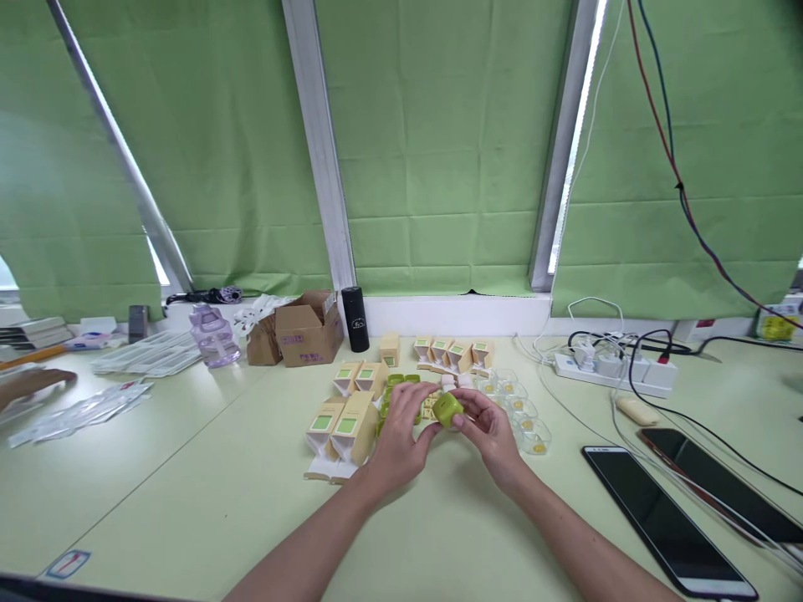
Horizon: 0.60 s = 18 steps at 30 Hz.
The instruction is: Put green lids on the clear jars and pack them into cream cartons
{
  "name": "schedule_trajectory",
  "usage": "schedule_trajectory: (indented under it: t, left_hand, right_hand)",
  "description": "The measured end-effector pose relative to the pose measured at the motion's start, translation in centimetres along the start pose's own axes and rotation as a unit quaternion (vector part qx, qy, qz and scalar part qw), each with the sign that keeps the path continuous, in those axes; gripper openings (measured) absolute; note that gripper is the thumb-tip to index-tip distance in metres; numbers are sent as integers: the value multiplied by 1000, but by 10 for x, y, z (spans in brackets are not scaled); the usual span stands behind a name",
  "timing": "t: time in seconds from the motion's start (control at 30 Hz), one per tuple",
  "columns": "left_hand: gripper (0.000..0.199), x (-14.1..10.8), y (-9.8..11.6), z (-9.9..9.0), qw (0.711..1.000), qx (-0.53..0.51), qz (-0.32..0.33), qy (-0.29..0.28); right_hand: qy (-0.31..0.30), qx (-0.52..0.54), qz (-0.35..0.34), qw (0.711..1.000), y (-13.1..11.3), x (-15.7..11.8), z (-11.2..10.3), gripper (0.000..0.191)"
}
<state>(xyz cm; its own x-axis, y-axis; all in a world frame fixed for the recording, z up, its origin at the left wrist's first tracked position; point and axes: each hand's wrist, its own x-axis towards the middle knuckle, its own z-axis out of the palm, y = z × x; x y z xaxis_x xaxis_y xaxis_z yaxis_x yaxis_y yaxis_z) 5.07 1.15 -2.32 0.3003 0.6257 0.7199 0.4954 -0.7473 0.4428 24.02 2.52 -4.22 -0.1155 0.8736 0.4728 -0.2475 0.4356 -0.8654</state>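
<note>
A small shiny green rounded case (pixel 447 410) is held above the table between my two hands. My right hand (pixel 493 436) pinches its right side with thumb and fingers. Curled in from the other side, my left hand (pixel 401 436) has its thumb and fingertips at the case's left edge. More green cases (pixel 405 380) sit behind my left hand, partly hidden by it. Small cream boxes with green labels (pixel 355 425) stand open-flapped to the left. Clear plastic domed pieces with yellow centres (pixel 520 405) lie right of my hands, and whitish-pink pieces (pixel 457 381) are just behind.
Further cream boxes (pixel 452 354) line the back. A cardboard carton (pixel 309 328), black cylinder (pixel 355 319) and purple bottle (pixel 214 336) stand back left. A power strip (pixel 615 374), cables and phones (pixel 668 520) lie right. Another person's hand (pixel 34 385) rests far left near plastic bags (pixel 81 411).
</note>
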Motion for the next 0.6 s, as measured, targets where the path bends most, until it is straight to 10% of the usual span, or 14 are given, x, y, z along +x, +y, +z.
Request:
schedule_trajectory:
  t: [0.37, 0.6]
  left_hand:
    - [46, 0, -4, 3, 998, -48, -42, 13]
    - [47, 5, -18, 3, 960, -194, -188, 76]
  right_hand:
    - [10, -188, -56, 981, 7, -4, 0, 31]
    - [-109, -513, -191, 830, 7, -8, -3, 36]
